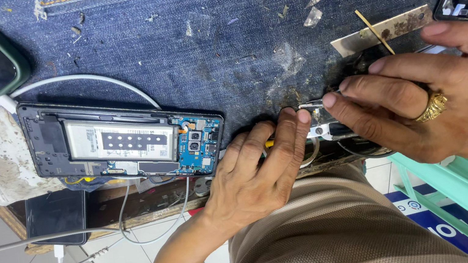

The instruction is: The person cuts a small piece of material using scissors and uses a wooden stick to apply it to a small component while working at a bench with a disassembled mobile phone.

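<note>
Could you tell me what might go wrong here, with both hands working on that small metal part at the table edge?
1. The small metal part, pinched between the left hand and right hand, sits at the table edge; a slip could drop it to the floor.
2. The opened phone lies with its circuit board exposed beside the left hand, so a nudge could harm it.
3. The white cable loops near the phone and might snag.

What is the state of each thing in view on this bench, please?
Opened phone: back cover off, battery and boards exposed, lying flat.
Small metal part: pinched between both hands.
Left hand: fingertips pressed on the part.
Right hand: fingers gripping the part.
Dark phone: screen off.
</note>
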